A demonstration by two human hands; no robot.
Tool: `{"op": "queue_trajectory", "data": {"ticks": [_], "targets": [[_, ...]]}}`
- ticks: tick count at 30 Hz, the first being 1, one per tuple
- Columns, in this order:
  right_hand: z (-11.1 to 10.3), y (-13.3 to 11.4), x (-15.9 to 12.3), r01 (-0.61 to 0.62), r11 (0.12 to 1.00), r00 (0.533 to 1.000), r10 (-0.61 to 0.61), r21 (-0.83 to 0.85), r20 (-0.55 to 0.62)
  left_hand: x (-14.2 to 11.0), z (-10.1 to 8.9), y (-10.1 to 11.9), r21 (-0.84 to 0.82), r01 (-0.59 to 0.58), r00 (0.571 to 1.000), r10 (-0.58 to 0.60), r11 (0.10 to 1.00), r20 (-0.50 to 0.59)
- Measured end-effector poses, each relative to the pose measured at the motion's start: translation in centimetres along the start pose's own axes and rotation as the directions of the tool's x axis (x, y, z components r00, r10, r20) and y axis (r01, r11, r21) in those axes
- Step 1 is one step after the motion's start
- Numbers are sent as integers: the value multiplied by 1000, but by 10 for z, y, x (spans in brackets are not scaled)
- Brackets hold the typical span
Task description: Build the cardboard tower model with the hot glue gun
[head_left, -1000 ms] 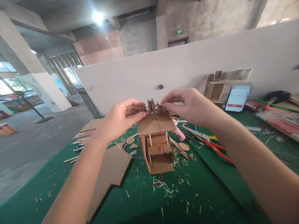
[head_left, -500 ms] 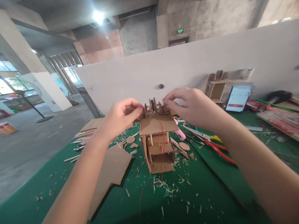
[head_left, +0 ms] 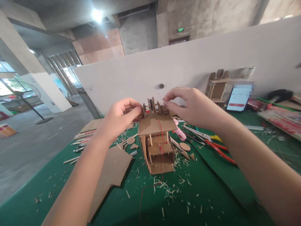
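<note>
The model [head_left: 157,124] stands on a scrap-strewn green table [head_left: 195,204], before a white partition [head_left: 127,77] in a concrete room. At its top left, the left hand [head_left: 122,116] has thumb and fingers nearly meeting; at its top right, the right hand [head_left: 187,102] curls likewise. Whether either grips anything, I cannot tell. String [head_left: 141,196] trails down its front; cardboard [head_left: 115,166] lies left, glue gun [head_left: 180,134] and pliers [head_left: 218,152] right.

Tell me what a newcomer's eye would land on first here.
Probably the cardboard model at the centre, with a red strand trailing down its front onto the green table. Next, likely the lit phone at the back right, then the red-handled tool lying right of the model.
</note>
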State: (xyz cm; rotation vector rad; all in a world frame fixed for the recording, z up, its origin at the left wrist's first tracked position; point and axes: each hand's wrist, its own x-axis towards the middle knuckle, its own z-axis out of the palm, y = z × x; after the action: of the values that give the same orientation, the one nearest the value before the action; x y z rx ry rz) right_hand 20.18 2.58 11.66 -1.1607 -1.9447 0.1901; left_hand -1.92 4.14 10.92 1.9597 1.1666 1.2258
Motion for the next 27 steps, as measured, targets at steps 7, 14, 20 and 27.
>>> {"op": "queue_trajectory", "data": {"ticks": [7,14,20,27], "targets": [[1,0,4,186,957,981,-194,-223,-14,0,-2,-3,-31,12,1000,-12,999,10],[1,2,4,209,959,976,-218,-190,-24,-1,1,1,11,19,1000,-19,1000,-2],[-5,6,4,186,970,982,-187,-153,12,-1,1,2,-63,-23,999,25,998,43],[-6,10,3,112,993,993,-110,-29,46,-3,-5,5,51,-64,994,59,997,95]]}}
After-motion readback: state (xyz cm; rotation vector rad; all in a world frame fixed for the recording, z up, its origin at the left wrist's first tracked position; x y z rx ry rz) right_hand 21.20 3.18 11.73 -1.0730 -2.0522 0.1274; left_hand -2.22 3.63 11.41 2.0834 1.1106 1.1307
